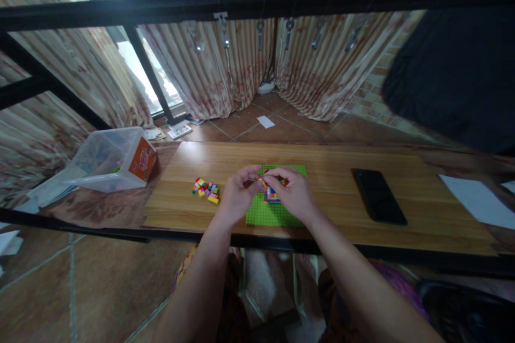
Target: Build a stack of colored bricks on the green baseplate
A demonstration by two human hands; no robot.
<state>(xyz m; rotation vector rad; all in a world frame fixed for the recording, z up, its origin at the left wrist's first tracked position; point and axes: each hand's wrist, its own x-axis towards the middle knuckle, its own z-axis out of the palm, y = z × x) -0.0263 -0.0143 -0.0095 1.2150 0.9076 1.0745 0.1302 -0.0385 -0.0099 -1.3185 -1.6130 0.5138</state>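
Note:
My left hand and my right hand meet above a green studded baseplate. Their thumbs and forefingers are closed together on tiny toy bricks, with bits of yellow and purple showing between the fingertips. Just below, a square structure of multicoloured bricks stands on the baseplate, partly covered by my right hand. Left of my left hand lies a loose pile of small bricks in red, yellow, purple, green and other colours.
The wooden tabletop carries a black phone at the right. A clear plastic box with an orange label stands at the left. White paper lies at the far right. A black metal bar crosses above, before the curtains.

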